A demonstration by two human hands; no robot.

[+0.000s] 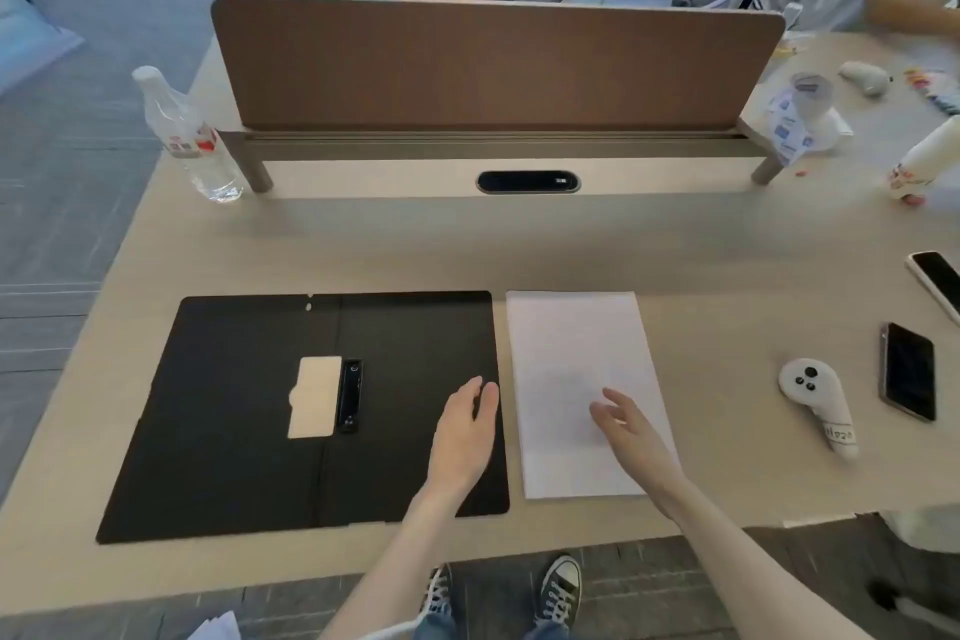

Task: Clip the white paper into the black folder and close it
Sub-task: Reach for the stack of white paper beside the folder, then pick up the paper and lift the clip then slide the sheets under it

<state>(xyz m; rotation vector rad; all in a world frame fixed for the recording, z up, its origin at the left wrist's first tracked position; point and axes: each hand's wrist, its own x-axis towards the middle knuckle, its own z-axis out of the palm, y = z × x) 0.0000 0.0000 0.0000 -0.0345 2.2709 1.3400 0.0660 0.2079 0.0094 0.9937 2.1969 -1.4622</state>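
The left hand (464,437) lies flat, fingers loosely together, on the right edge of the open black folder (249,431), holding nothing. The right hand (631,429) hovers open, fingers spread, over the white paper (571,353), which lies just right of the folder. The clip (349,396) sits at the folder's spine beside a pale label (315,398). Farther right lie a controller (818,403) and two phones (909,372). A bottle (184,135) stands far left by the divider (493,62).
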